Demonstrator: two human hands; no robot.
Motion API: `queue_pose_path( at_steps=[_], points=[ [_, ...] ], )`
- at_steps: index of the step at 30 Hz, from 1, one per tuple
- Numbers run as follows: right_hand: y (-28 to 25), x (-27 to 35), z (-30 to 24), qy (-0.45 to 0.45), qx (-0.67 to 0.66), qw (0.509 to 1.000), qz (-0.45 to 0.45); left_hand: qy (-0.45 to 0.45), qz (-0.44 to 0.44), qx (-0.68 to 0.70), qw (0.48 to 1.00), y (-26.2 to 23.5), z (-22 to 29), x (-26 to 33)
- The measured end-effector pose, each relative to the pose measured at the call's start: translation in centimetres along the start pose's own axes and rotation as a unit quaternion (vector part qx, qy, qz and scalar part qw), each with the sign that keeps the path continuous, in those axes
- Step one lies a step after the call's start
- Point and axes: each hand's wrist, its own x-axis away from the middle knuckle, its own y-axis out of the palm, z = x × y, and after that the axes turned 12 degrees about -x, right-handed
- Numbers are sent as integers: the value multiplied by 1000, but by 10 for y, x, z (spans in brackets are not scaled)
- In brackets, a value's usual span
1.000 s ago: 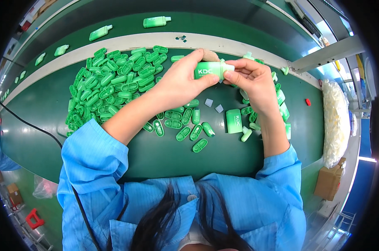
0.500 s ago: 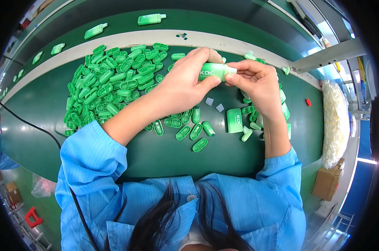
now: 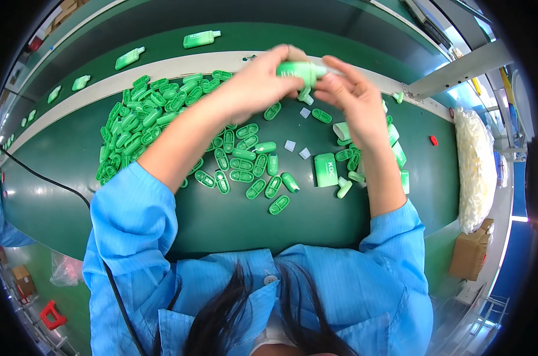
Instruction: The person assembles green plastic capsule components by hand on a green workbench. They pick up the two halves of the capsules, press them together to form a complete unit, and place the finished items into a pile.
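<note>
Over the far middle of the green work surface, my left hand (image 3: 257,80) is closed around a green vape (image 3: 295,71), its pale mouthpiece pointing right. My right hand (image 3: 358,101) is beside the mouthpiece end, its fingers smeared by motion, so I cannot tell whether they grip it. A pale green mouthpiece piece (image 3: 305,96) shows just below the vape. Left of my hands spreads a heap of green oval end caps (image 3: 144,113), with several loose ones nearer me. A green rectangular housing (image 3: 325,170) lies below my right hand, next to a T-shaped mouthpiece (image 3: 344,187).
Small whitish squares (image 3: 290,145) lie mid-table, with more housings (image 3: 398,155) beside my right forearm. Beyond a pale rail (image 3: 162,65), finished-looking vapes (image 3: 201,39) rest on a green belt. A bag of whitish parts (image 3: 474,172) stands at right; a black cable (image 3: 49,178) crosses at left.
Both hands have lifted away from me with the vape, and my right fingers have shifted at its mouthpiece end. The vapes on the belt have slid left.
</note>
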Motion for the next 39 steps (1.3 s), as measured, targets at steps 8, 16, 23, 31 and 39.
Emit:
queue_pose_path(
  at_steps=[8, 16, 23, 31, 39],
  points=[
    [-34, 0, -11, -82, 378, 922, 9, -69, 211, -351, 910, -67, -68, -117],
    [-56, 10, -40, -79, 451, 888, -34, 253, 179, -448, 838, -15, -17, -61],
    [-44, 33, -37, 36, 562, 824, -58, 272, 63, -518, 809, 51, -20, -1],
    [-28, 37, -18, -84, 418, 904, -42, 199, 80, -335, 917, 39, -3, 24],
    [3, 18, -29, -69, 347, 928, -114, 212, 195, -384, 877, 21, -10, 36]
  ],
)
